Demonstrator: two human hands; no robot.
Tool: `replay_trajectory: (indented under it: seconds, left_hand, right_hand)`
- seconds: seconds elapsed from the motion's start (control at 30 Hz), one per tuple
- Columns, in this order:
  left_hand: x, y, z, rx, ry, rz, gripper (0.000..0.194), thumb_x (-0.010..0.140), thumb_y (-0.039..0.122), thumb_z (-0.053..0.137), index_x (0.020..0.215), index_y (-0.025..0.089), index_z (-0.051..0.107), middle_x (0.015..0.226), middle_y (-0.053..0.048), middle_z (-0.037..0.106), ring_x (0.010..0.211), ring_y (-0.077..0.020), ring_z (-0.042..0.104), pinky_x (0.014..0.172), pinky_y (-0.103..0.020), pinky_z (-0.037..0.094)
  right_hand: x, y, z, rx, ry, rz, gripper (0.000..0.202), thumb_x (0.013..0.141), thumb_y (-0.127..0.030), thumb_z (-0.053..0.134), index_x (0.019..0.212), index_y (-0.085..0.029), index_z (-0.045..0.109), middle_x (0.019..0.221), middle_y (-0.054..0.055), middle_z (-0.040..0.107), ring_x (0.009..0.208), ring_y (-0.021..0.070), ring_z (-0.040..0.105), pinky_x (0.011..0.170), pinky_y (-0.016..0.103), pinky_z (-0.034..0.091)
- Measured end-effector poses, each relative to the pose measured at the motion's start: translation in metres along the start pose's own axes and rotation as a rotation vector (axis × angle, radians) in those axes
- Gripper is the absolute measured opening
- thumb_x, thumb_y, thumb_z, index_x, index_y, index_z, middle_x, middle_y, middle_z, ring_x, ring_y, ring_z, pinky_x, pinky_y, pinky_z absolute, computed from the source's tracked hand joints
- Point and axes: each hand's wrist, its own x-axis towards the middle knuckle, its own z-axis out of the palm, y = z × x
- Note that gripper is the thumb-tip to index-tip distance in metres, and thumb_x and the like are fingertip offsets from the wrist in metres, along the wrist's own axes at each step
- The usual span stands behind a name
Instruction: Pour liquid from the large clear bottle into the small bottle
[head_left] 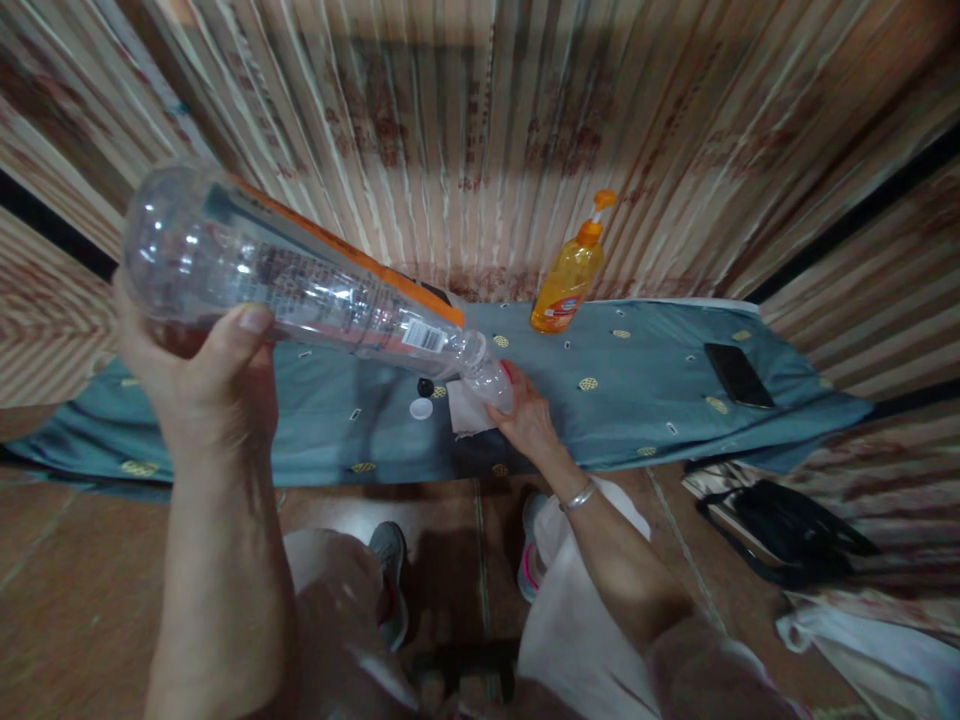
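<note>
My left hand (202,370) is wrapped round the wide end of a large clear plastic bottle (300,275) with an orange-edged label. The bottle tilts down to the right, its neck meeting the top of a small clear bottle (491,385). Fingers of my right hand (529,410) are closed round that small bottle, low over the table. Whether any liquid passes between the two is too unclear to see. Beneath them lies a folded white tissue (469,410). A black cap (425,388) and a white round cap (421,408) rest just left of it.
An orange pump bottle (568,280) stands toward the table's back edge. On the right of the green patterned tablecloth (630,400) lies a dark phone (738,375). Curtains (450,150) hang behind the table. A black bag (787,530) is at the lower right.
</note>
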Motion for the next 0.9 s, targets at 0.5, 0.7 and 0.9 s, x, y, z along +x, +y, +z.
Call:
replay_trajectory:
  seconds: [0.5,0.7,0.9]
  left_hand:
    - [0.0027,-0.0022,0.0014,-0.05,-0.031,0.036,0.087,0.034,0.069,0.094,0.103,0.024,0.063,0.103,-0.003,0.065,0.109,-0.03,0.07,0.108,-0.068,0.048]
    - [0.006,-0.0062,0.0019,-0.035,-0.072,0.077,0.091,0.038,0.073,0.091,0.109,0.023,0.064,0.109,-0.005,0.062,0.115,-0.0334,0.068,0.111,-0.071,0.043]
    - [0.0082,0.0006,0.0084,0.017,-0.071,0.047,0.089,0.037,0.074,0.09,0.107,0.025,0.065,0.108,-0.004,0.065,0.117,-0.0331,0.068,0.112,-0.067,0.046]
  right_hand:
    - [0.0001,0.0029,0.0027,0.01,0.031,-0.017,0.069,0.09,-0.032,0.067,0.153,-0.014,0.044,0.148,0.021,0.064,0.135,0.0346,0.064,0.114,0.053,0.055]
    - [0.0005,0.0021,0.0032,0.005,0.016,-0.001,0.071,0.09,-0.031,0.068,0.154,-0.015,0.043,0.149,0.02,0.063,0.136,0.0339,0.064,0.115,0.052,0.054]
    - [0.0007,0.0029,0.004,0.003,0.024,0.002,0.071,0.088,-0.03,0.069,0.153,-0.014,0.044,0.148,0.021,0.063,0.136,0.0345,0.064,0.115,0.054,0.054]
